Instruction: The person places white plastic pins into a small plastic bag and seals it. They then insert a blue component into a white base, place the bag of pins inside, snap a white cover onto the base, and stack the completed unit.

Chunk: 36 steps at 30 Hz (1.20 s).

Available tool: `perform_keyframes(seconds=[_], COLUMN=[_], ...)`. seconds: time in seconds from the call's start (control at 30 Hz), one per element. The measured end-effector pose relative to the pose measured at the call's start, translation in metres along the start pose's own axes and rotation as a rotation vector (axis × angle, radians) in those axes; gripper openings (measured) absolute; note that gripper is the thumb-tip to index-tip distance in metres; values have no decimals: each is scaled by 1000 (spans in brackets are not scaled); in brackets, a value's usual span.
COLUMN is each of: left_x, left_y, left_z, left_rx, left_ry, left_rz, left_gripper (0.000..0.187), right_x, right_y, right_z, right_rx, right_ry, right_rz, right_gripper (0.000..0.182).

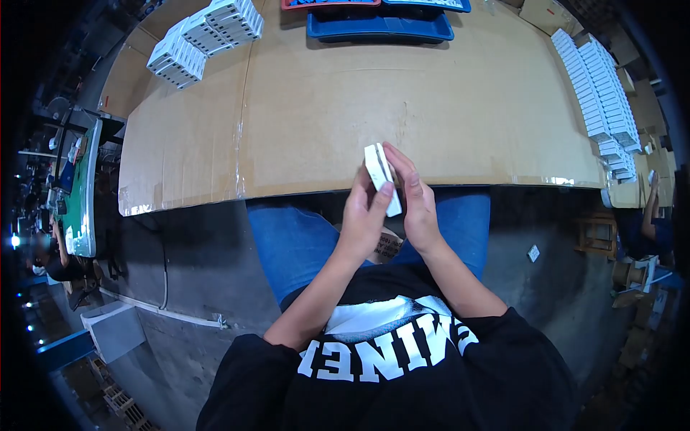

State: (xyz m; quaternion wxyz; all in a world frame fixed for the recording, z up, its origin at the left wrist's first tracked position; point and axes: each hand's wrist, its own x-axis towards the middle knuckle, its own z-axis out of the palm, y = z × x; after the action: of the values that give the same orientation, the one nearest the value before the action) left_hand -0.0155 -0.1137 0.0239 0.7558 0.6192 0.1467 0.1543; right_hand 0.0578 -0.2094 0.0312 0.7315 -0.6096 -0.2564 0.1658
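A white rectangular plastic piece [382, 179] with a dark seam along its side is held up just over the table's near edge. My left hand [364, 219] grips it, with the thumb pressed on its near face and the fingers behind. My right hand [418, 208] is cupped along the right side of the piece. Its fingers are stretched out, with the fingertips right at the upper edge and the thumb standing off. Both hands are above my lap.
The cardboard-covered table [323, 122] spans the front. Stacked white pieces stand at the back left [208, 39] and in long rows at the right [596, 93]. Blue trays [381, 29] and a red tray [330, 3] lie at the back. A small white piece [533, 253] is on the floor.
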Motion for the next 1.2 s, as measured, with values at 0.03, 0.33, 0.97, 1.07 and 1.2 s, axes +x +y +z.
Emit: perform_keyframes(seconds=[0.03, 0.33, 0.97, 1.07, 1.2], left_x=[3, 4, -1, 0, -1], left_y=[-1, 10, 5, 4, 3], left_z=[-6, -11, -5, -5, -10], left_rx=[-127, -129, -67, -79, -123], left_ry=[34, 94, 171, 190, 182], left_rz=[-59, -164, -161, -136, -218], left_gripper=[60, 63, 52, 46, 45], right_x=[1, -7, -12, -14, -16], right_y=[-3, 7, 30, 30, 29], right_z=[-7, -18, -17, -16, -17], right_rx=[-107, -461, -717, -746, -755], right_ry=[-73, -296, -221, -230, -231], right_rz=[-17, -229, -564, -543, -509], right_gripper=[59, 56, 46, 46, 45])
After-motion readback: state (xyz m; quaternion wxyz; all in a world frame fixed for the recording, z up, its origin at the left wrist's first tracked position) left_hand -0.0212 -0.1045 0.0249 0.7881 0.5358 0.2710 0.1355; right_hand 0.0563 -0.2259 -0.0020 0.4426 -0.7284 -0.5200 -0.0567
